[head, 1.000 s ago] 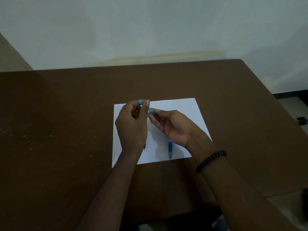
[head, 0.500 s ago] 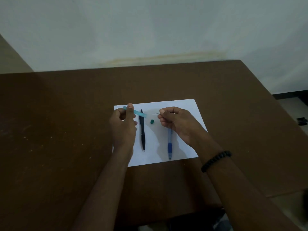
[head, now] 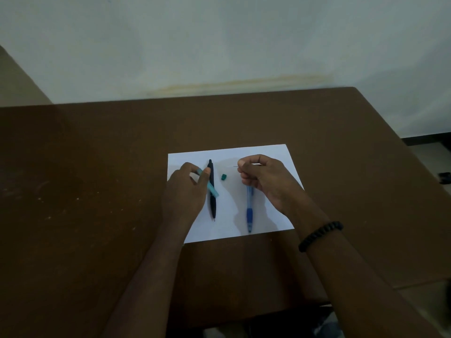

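A white sheet of paper (head: 275, 157) lies on the brown table (head: 97, 179). My left hand (head: 184, 191) pinches a light-blue tube (head: 210, 185) over the sheet; the tube slants down to the right across a black pen (head: 212, 191) lying lengthwise on the paper. My right hand (head: 264, 178) pinches a thin lead (head: 235, 166) whose tip sticks out to the left of my fingers. A small green cap (head: 223, 177) rests on the paper between my hands. A blue pen (head: 249, 211) lies partly under my right hand.
The table's far edge meets a pale wall (head: 219, 45). Its right edge drops to the floor, where a small dark object (head: 445, 177) lies. I wear a black bead bracelet (head: 319, 235) on my right wrist.
My hands came apart from a joined grip on the tube. The left hand lowered the tube and tilted it over the black pen; the right hand holds the thin lead. The green cap now shows on the paper.
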